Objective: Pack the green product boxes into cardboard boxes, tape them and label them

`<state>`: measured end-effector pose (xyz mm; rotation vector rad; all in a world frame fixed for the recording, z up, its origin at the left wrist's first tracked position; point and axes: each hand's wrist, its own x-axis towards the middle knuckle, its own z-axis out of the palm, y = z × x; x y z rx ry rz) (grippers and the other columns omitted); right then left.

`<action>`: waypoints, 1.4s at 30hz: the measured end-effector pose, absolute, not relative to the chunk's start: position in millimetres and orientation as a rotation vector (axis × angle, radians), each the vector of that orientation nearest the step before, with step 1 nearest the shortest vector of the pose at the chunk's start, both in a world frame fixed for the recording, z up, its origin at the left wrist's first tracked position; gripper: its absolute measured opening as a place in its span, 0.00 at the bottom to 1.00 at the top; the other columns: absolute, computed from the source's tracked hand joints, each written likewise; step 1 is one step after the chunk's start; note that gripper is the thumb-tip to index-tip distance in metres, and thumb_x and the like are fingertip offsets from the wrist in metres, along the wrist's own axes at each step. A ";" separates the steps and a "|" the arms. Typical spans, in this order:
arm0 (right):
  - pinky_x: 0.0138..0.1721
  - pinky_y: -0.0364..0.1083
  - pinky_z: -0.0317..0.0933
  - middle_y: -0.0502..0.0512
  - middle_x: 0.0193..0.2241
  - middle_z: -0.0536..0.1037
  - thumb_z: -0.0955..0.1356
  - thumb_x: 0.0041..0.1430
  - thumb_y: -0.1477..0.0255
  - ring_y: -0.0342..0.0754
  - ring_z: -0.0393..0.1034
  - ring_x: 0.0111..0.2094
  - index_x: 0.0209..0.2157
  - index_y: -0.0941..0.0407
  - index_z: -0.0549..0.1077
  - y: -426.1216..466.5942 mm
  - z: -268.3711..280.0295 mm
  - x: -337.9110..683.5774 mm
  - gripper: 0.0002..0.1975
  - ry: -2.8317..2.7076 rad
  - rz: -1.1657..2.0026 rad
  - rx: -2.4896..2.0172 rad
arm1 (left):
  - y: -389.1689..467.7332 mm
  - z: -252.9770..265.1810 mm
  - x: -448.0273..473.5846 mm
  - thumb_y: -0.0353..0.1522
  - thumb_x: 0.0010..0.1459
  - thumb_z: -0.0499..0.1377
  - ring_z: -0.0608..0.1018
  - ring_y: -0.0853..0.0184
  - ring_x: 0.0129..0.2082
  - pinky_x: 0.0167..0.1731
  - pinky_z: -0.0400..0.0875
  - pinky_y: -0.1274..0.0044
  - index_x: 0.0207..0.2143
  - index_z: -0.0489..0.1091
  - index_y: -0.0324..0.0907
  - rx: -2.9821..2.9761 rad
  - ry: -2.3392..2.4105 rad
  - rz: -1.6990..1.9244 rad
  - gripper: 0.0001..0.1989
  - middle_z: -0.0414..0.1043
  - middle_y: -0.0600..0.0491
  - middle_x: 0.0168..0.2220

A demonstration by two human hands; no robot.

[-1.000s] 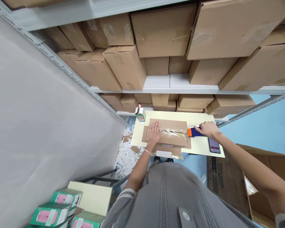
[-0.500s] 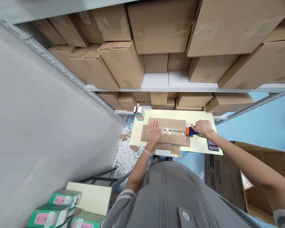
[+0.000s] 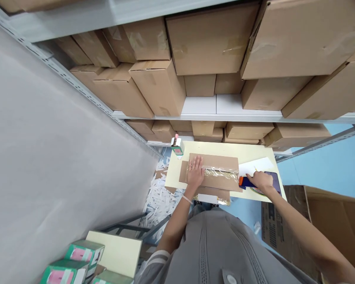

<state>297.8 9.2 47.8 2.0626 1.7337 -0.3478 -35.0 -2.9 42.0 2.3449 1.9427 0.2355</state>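
A flat brown cardboard box [image 3: 217,160] lies on a pale yellow tabletop, with a shiny strip of clear tape [image 3: 220,172] along its top. My left hand [image 3: 195,171] rests flat on the box's left part, fingers spread. At the right end of the box, my right hand [image 3: 260,180] grips a blue and orange tape dispenser [image 3: 246,182], its head at the box's edge. The hand partly covers the dispenser's roll. A phone [image 3: 275,180] lies beside that hand, and a white sheet [image 3: 256,165] lies behind it.
A small green and white box [image 3: 177,146] stands at the tabletop's [image 3: 207,146] back left corner. Shelves ahead carry many cartons [image 3: 156,86]. A big open carton [image 3: 328,221] is at the right. Paper shreds [image 3: 158,201] cover the floor; green boxes [image 3: 84,252] sit lower left.
My right hand and the tape dispenser have moved down and slightly outward at the box's right end, uncovering the white sheet. My left hand stays on the box. The view has shifted a little.
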 end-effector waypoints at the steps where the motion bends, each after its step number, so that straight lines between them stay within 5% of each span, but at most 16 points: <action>1: 0.39 0.54 0.66 0.76 0.41 0.80 0.57 0.66 0.53 0.65 0.78 0.42 0.41 0.66 0.80 8.6 46.4 302.6 0.33 1.715 -0.344 2.104 | -2.8 42.4 -35.0 0.38 0.69 0.41 0.48 0.62 0.71 0.70 0.43 0.61 0.71 0.43 0.44 2.343 1.942 0.228 0.30 0.43 0.54 0.71; 6: 0.40 0.53 0.65 0.73 0.40 0.80 0.55 0.67 0.52 0.62 0.77 0.42 0.43 0.63 0.77 -15.3 29.8 310.0 0.32 1.666 -0.407 2.233 | -2.5 44.1 -34.0 0.37 0.69 0.40 0.46 0.63 0.72 0.70 0.41 0.62 0.71 0.43 0.44 2.329 1.944 0.194 0.30 0.42 0.55 0.72; 15: 0.46 0.51 0.64 0.64 0.41 0.81 0.62 0.63 0.70 0.60 0.76 0.45 0.47 0.58 0.73 -63.9 -15.4 301.8 0.15 1.744 -0.603 2.269 | -2.7 40.1 -33.4 0.38 0.69 0.40 0.46 0.63 0.72 0.70 0.41 0.62 0.71 0.42 0.44 2.322 1.946 0.202 0.30 0.42 0.55 0.72; 21: 0.58 0.50 0.57 0.72 0.60 0.68 0.51 0.68 0.64 0.58 0.62 0.61 0.63 0.67 0.59 -48.6 7.4 268.9 0.30 1.786 -0.665 2.729 | -2.8 44.2 -36.4 0.36 0.69 0.38 0.44 0.64 0.72 0.70 0.42 0.64 0.71 0.43 0.40 2.271 2.016 0.260 0.29 0.42 0.52 0.72; 26: 0.64 0.48 0.49 0.67 0.68 0.54 0.48 0.67 0.54 0.53 0.49 0.68 0.67 0.66 0.50 -26.8 27.3 222.1 0.38 1.871 -1.236 2.866 | 5.4 41.6 -49.5 0.36 0.70 0.38 0.49 0.61 0.71 0.69 0.46 0.66 0.70 0.44 0.30 1.826 2.299 0.385 0.30 0.45 0.41 0.71; 30: 0.63 0.50 0.50 0.68 0.67 0.58 0.49 0.65 0.50 0.55 0.53 0.67 0.67 0.64 0.51 -12.3 22.6 202.8 0.40 1.732 -1.448 2.927 | 15.8 34.2 -65.4 0.41 0.69 0.41 0.62 0.58 0.67 0.62 0.61 0.69 0.69 0.46 0.30 1.457 2.073 0.589 0.33 0.57 0.37 0.66; 36: 0.54 0.56 0.60 0.72 0.53 0.74 0.51 0.62 0.46 0.63 0.70 0.54 0.59 0.60 0.58 -14.0 9.2 203.7 0.37 1.817 -1.422 2.948 | 17.8 33.4 -75.1 0.41 0.68 0.46 0.66 0.56 0.64 0.62 0.60 0.70 0.65 0.57 0.32 1.366 1.847 0.747 0.29 0.61 0.36 0.65; 42: 0.46 0.55 0.62 0.72 0.46 0.77 0.49 0.65 0.48 0.63 0.73 0.47 0.53 0.58 0.58 -13.6 9.9 202.5 0.30 1.818 -1.180 2.872 | 12.7 42.9 -70.5 0.40 0.67 0.51 0.74 0.54 0.57 0.57 0.64 0.68 0.62 0.61 0.35 1.350 1.899 0.739 0.25 0.74 0.36 0.53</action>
